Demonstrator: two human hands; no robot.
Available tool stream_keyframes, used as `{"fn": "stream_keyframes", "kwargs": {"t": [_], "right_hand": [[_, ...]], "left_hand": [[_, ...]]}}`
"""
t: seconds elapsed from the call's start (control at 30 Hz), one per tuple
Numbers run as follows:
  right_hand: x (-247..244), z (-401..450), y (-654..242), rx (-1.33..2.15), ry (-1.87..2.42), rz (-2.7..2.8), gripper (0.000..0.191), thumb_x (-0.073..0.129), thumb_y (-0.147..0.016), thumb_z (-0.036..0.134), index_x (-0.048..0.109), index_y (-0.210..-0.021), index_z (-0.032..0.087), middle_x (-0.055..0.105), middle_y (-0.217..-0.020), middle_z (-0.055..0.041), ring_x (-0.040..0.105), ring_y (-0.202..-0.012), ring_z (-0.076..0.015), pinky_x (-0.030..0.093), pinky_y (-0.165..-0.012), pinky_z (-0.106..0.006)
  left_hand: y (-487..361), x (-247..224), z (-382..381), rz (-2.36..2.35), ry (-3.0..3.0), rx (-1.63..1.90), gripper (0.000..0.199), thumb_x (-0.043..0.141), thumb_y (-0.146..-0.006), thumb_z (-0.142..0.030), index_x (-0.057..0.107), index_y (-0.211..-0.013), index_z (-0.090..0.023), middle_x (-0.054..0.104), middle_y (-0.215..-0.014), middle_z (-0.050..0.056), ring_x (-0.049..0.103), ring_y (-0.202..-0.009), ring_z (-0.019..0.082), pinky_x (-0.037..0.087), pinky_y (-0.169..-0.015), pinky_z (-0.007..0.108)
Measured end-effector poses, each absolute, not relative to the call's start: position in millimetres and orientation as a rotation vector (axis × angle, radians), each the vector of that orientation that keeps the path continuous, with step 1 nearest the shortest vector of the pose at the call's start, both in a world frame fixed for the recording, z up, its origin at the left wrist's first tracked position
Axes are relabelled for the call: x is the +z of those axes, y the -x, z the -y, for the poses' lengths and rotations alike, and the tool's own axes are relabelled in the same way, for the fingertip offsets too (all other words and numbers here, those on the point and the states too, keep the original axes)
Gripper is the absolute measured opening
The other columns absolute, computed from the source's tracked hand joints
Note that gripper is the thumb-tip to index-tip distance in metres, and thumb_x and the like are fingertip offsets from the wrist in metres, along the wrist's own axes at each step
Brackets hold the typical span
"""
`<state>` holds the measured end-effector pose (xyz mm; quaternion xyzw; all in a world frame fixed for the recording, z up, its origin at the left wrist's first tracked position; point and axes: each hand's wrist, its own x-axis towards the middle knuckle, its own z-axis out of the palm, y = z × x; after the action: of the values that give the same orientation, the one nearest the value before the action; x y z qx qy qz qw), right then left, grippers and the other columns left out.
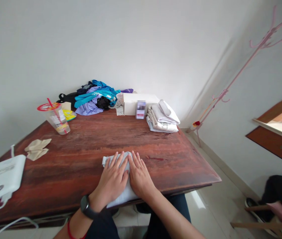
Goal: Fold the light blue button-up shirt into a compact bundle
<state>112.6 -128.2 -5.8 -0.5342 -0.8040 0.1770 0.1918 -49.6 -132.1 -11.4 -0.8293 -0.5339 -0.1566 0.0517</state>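
A folded pale grey-white cloth [123, 198] lies at the front edge of the wooden table [91, 139]. My left hand [114, 176] rests flat on its left side, with the fingers stretched forward and a little apart. Beside it, my right hand [139, 174] presses down with straight fingers on the right side of the cloth. Much of the cloth is hidden under both palms. Neither hand grips anything.
A stack of folded light clothes [163, 116] stands by a white box [141, 99] at the back. Left of them are a heap of clothes [96, 96], a plastic cup [57, 119], crumpled tissue [37, 149] and a white power bank [4, 179] with its cable.
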Motion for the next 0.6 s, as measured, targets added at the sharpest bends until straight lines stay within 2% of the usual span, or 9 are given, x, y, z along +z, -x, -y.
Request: {"fn": "stream_keyframes", "kwargs": {"t": [0.17, 0.27, 0.4, 0.6], "right_hand": [[-1.1, 124.3, -113.2, 0.600, 1.490, 2.259, 0.067, 0.040, -0.092, 0.010, 0.033, -0.159, 0.006, 0.019, -0.167, -0.0165, 0.013, -0.156, -0.0338, 0.023, -0.124, -0.057], [-5.3, 122.9, -117.6, 0.712, 1.384, 2.131, 0.064, 0.041, -0.093, 0.013, 0.038, -0.157, 0.009, 0.024, -0.167, -0.0148, 0.013, -0.157, -0.0312, 0.021, -0.125, -0.054], [-12.0, 125.6, -122.8, 0.888, 1.219, 1.763, 0.059, 0.051, -0.091, 0.020, 0.052, -0.150, 0.017, 0.030, -0.166, -0.0118, 0.028, -0.154, -0.0262, 0.026, -0.125, -0.046], [-19.3, 128.1, -120.6, 1.128, 1.044, 1.379, 0.050, 0.065, -0.086, 0.032, 0.066, -0.134, 0.020, 0.052, -0.153, -0.0132, 0.046, -0.144, -0.0282, 0.032, -0.122, -0.047]], "left_hand": [[50.5, -11.8, 131.2, 1.651, 2.544, -0.517, 0.055, 0.042, -0.099, -0.028, 0.049, -0.152, -0.018, 0.043, -0.160, 0.011, 0.039, -0.147, 0.038, 0.033, -0.116, 0.061], [49.9, -5.8, 130.4, 1.666, 2.555, -0.520, 0.053, 0.042, -0.099, -0.031, 0.052, -0.150, -0.017, 0.049, -0.155, 0.013, 0.045, -0.143, 0.037, 0.036, -0.115, 0.058], [49.5, 6.5, 128.1, 1.726, 2.584, -0.437, 0.053, 0.042, -0.100, -0.033, 0.052, -0.150, -0.016, 0.052, -0.153, 0.013, 0.047, -0.142, 0.035, 0.039, -0.114, 0.055], [47.7, 24.2, 124.9, 1.820, 2.637, -0.370, 0.057, 0.043, -0.102, -0.047, 0.048, -0.152, -0.020, 0.050, -0.154, 0.014, 0.045, -0.142, 0.037, 0.037, -0.114, 0.058]]}}
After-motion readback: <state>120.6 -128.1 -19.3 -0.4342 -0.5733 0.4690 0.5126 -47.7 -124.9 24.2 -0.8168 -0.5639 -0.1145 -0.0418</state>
